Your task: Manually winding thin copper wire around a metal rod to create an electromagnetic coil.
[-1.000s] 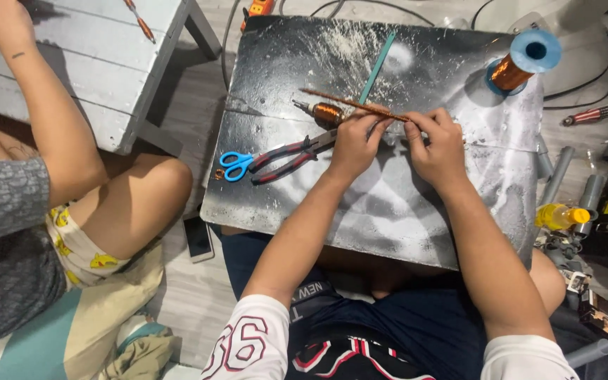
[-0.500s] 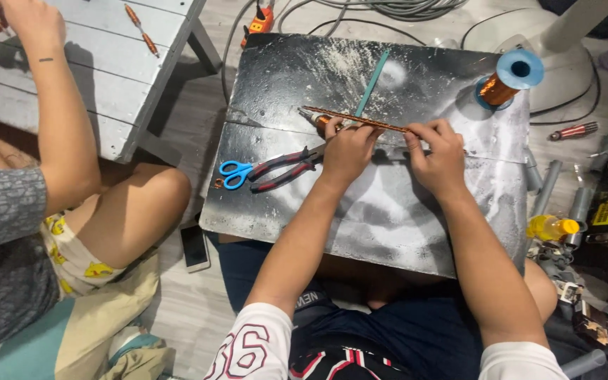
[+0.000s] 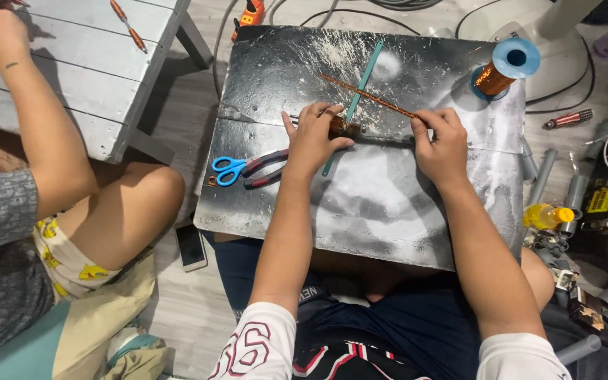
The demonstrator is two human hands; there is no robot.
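Hands now spread apart along the dark board (image 3: pixel 388 204): left hand (image 3: pixel 312 137) closed in a grip on a small copper-wound coil (image 3: pixel 341 127), shifted left from half a second ago. Right hand (image 3: pixel 441 144) pinching the thin copper-wrapped rod (image 3: pixel 367 95) near its right end (rod now angled across the green strip (image 3: pixel 360 88)), spool of copper wire (image 3: pixel 504 67) at the board's far right corner.

a pale wood-look floor (image 3: pixel 177 309) is seen under even light, a low grey slatted table (image 3: pixel 86 63) is set at the upper left, black cables (image 3: pixel 360 10) are trailed along the top, and grey pipes (image 3: pixel 543 176) are scattered at the right.
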